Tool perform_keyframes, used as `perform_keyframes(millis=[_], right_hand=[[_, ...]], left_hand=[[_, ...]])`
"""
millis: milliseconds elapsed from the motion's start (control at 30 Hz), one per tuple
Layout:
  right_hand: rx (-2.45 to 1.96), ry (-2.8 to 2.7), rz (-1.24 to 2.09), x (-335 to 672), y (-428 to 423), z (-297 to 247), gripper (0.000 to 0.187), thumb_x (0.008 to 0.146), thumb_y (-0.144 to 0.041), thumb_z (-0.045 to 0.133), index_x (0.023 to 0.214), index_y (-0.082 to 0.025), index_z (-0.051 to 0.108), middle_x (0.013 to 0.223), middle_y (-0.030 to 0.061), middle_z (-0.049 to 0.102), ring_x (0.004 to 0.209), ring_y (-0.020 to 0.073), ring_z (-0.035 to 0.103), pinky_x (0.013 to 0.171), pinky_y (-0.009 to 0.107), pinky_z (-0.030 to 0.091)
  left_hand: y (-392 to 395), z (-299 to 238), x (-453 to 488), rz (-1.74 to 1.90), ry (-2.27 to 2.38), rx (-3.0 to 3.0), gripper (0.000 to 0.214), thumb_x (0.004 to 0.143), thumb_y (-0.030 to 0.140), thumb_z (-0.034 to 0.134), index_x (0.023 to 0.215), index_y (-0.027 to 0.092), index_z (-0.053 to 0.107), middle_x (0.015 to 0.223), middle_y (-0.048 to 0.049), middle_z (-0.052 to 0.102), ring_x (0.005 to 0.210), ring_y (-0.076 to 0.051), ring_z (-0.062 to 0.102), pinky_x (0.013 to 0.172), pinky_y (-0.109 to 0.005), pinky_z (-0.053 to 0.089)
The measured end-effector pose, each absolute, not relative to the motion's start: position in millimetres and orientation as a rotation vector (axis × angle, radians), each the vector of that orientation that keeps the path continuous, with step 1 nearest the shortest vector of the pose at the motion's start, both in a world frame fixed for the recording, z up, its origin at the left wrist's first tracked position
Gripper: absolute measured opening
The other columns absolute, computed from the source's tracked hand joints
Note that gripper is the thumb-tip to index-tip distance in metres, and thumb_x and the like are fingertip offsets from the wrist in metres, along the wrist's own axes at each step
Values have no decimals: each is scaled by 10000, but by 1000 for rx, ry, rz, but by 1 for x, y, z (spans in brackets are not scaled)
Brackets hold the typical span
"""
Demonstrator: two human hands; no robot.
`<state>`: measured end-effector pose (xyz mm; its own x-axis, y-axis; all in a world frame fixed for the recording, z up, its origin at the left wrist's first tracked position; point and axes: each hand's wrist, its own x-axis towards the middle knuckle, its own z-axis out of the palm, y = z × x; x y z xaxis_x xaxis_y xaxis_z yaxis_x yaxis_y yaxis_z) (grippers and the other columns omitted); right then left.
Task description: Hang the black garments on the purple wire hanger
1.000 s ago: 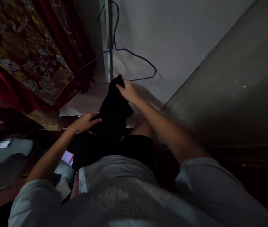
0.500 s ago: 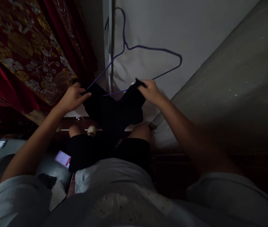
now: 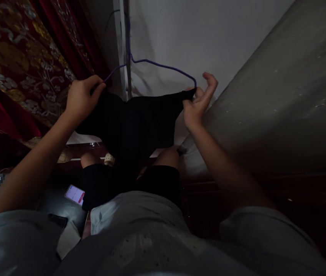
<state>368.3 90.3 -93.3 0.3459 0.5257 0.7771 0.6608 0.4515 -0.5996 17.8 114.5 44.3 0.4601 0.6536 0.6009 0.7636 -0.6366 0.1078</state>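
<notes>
A black garment (image 3: 135,122) hangs spread across a thin purple wire hanger (image 3: 163,66), whose hook rises along a white wall edge. My left hand (image 3: 81,97) is closed on the garment's left end where it meets the hanger's left arm. My right hand (image 3: 199,101) pinches the garment's right corner at the hanger's right bend with thumb and forefinger, the other fingers spread. Both hands are raised in front of me, wide apart.
Red and gold patterned fabric (image 3: 22,61) hangs at the left. A grey-green surface (image 3: 280,96) slopes along the right. Below are my knees in black shorts (image 3: 128,184), a lit phone (image 3: 75,194) and a dark object (image 3: 57,220) on the floor.
My hands have moved further apart and upward, stretching the black garment out along the hanger. The right hand's outer fingers have opened out.
</notes>
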Motion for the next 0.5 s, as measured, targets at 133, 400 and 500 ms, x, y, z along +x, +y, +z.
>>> perform_keyframes(millis=[133, 400, 500], right_hand=[[-1250, -1429, -219, 391, 77, -93, 530, 917, -245, 452, 1439, -296, 525, 1317, 122, 594, 1217, 279, 617, 967, 475, 555], [-1188, -1494, 58, 399, 60, -71, 149, 898, -349, 546, 872, -280, 676, 1047, 88, 674, 1164, 299, 589, 1035, 528, 478], [-1124, -1284, 94, 401, 77, -58, 141, 855, -336, 604, 722, -296, 579, 954, 79, 654, 1109, 285, 556, 989, 493, 472]], left_hand=[[118, 48, 15, -831, -1225, -2496, 322, 1058, 425, 525, 1093, 162, 708, 1134, -99, 671, 1047, -241, 614, 989, -374, 475], [125, 47, 7, -1030, -1182, -2549, 428, 1036, 602, 444, 1067, 228, 650, 1282, -88, 514, 1201, -244, 488, 1139, -456, 423], [125, 43, 8, -1021, -1181, -2571, 438, 1047, 604, 399, 1057, 241, 643, 1215, -73, 541, 1145, -236, 509, 1111, -445, 441]])
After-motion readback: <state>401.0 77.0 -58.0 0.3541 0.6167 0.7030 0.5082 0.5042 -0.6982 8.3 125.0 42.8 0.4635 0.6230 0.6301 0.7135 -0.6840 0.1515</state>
